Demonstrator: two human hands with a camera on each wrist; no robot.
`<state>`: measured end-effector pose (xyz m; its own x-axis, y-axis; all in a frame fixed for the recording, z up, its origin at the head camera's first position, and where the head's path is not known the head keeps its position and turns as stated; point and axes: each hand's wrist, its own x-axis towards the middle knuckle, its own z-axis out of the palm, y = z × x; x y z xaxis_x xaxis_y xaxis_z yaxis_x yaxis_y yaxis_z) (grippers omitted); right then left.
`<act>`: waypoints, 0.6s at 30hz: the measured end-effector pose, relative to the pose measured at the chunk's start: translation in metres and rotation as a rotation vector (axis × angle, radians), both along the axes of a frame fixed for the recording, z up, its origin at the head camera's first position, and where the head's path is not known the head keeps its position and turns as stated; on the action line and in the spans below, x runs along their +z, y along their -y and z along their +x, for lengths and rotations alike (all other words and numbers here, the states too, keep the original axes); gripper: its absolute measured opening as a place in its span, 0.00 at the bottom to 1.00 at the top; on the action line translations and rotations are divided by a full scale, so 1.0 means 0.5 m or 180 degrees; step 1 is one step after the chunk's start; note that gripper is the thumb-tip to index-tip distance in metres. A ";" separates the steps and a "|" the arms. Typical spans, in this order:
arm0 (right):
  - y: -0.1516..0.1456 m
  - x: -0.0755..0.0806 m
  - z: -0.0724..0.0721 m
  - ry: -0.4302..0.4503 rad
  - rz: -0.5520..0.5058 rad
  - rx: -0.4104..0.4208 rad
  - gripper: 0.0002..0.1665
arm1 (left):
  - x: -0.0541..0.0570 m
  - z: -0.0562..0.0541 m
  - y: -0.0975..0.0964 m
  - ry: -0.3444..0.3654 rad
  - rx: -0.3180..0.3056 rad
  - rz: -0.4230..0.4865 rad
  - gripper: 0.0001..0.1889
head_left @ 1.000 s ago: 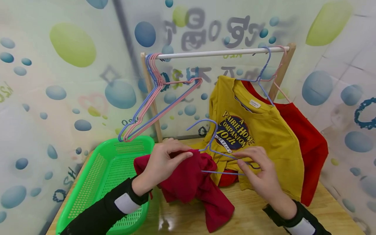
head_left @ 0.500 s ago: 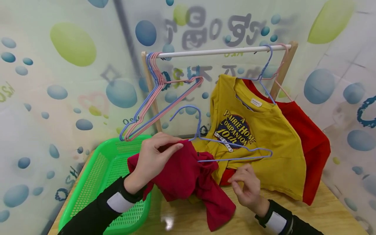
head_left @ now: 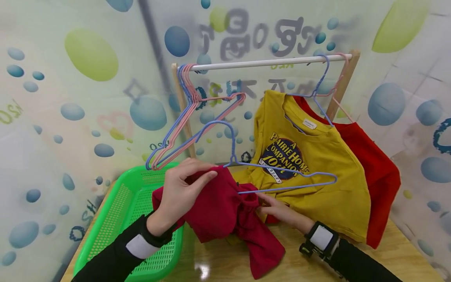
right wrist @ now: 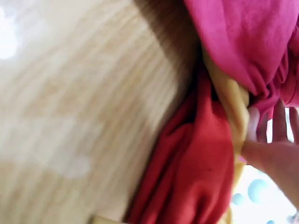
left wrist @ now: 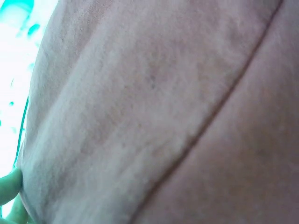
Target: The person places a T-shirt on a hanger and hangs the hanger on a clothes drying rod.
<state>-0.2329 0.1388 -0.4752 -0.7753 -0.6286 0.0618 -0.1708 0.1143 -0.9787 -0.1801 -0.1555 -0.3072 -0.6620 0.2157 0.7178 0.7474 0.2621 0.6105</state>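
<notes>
In the head view, my left hand (head_left: 181, 192) pinches the top edge of a crimson long-sleeved shirt (head_left: 215, 207) together with a blue hanger (head_left: 233, 150). One end of the hanger is inside the shirt; its other arm sticks out bare to the right. My right hand (head_left: 280, 210) is at the bunched neck edge, thumb and fingers on either side of the cloth, as the right wrist view also shows. Pinkish, washed-out cloth (left wrist: 117, 112) fills the left wrist view, with fingertips (left wrist: 9, 186) at its lower left edge.
A rack with a white rail (head_left: 260, 62) holds several pink and blue hangers (head_left: 186, 117) at left. At right hang a yellow shirt (head_left: 324, 164) and a red one (head_left: 380, 172), close behind my right hand. A green basket (head_left: 123, 203) stands on the wooden table (head_left: 218, 266).
My right hand has let go of the hanger's right side, drawn back, then come left to the crimson shirt's neck edge. The hanger and left hand have shifted up and left.
</notes>
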 end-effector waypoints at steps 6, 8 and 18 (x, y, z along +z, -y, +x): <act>0.017 0.013 0.009 -0.0275 0.0182 -0.0090 0.33 | 0.001 0.004 -0.001 -0.0002 -0.0010 0.0079 0.12; 0.019 0.015 0.013 -0.0343 0.0221 -0.0292 0.31 | 0.002 0.005 0.000 -0.0008 -0.0011 0.0092 0.12; 0.016 0.060 0.025 -0.0110 -0.0421 -0.1635 0.26 | -0.002 0.004 0.019 0.0015 0.0138 0.0194 0.12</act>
<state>-0.2204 0.1309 -0.4455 -0.9773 -0.1537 0.1458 -0.1577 0.0678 -0.9852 -0.1783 -0.1651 -0.3081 -0.6732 0.1428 0.7255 0.7332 0.2564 0.6298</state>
